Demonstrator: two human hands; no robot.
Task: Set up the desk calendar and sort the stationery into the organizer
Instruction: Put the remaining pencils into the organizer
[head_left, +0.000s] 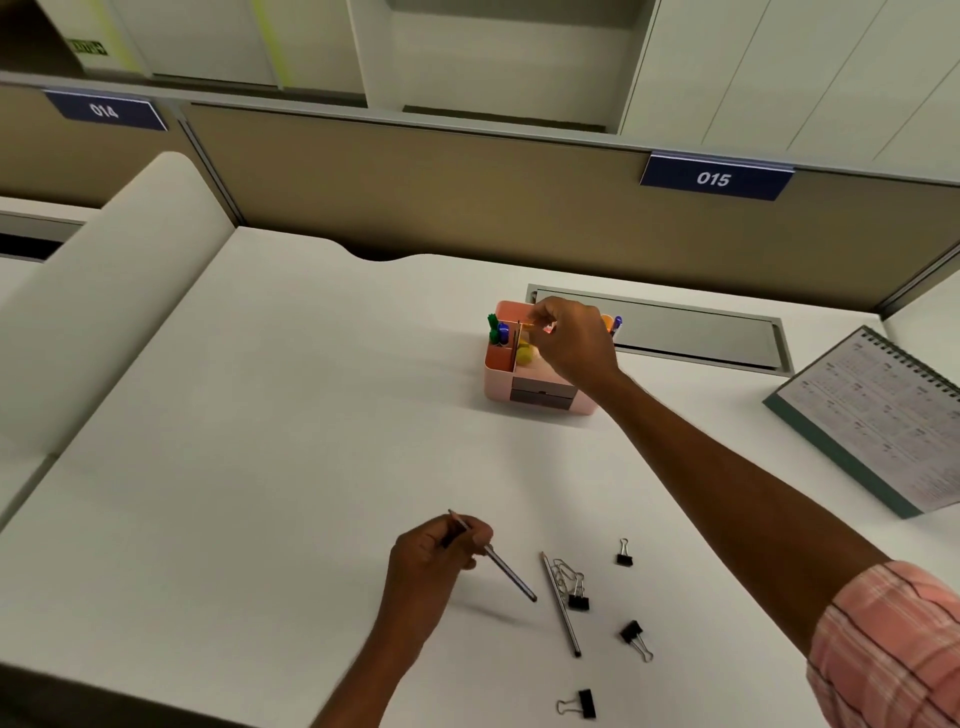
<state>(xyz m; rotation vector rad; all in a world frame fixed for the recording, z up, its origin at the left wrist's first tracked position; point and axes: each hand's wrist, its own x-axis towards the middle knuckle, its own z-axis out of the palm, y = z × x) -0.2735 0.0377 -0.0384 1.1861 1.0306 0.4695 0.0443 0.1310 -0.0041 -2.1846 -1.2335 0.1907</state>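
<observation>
Pinched a small orange thing (531, 326) in the right hand (569, 338), directly over the pink organizer (498, 387). Gripped a pencil (511, 574) in the left hand (441, 556), well in front of the organizer. Found a second pencil (561, 605), paper clips (563, 569) and four binder clips (625, 553) lying on the worktop (260, 415), also in front of the organizer. Saw the calendar (878, 415) to the organizer's right, well apart.
</observation>
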